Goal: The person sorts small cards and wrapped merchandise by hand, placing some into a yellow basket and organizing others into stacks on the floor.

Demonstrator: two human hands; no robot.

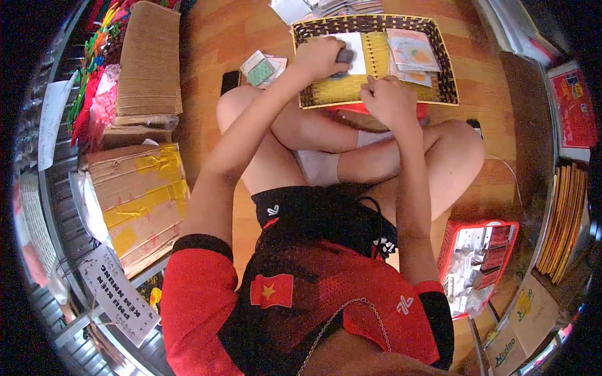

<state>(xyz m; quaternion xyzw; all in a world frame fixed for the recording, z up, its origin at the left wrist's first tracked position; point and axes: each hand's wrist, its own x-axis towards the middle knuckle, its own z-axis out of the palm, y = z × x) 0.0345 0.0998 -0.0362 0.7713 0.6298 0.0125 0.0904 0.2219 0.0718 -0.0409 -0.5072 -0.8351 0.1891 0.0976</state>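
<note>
My left hand is closed around a small dark grey object, which is blurred, over a white sheet of paper. The sheet lies at the left in a woven yellow and brown basket. At the basket's near side, my right hand has its fingers curled in; what they hold, if anything, is hidden. Flat packets with an orange print lie in the basket's right part, beyond my right hand. Something red shows beneath the basket.
Small packets and a black phone-like object lie left of the basket. More packets lie beyond it. Cardboard boxes flank my left side. A red crate with small packs stands at my right, near shelves.
</note>
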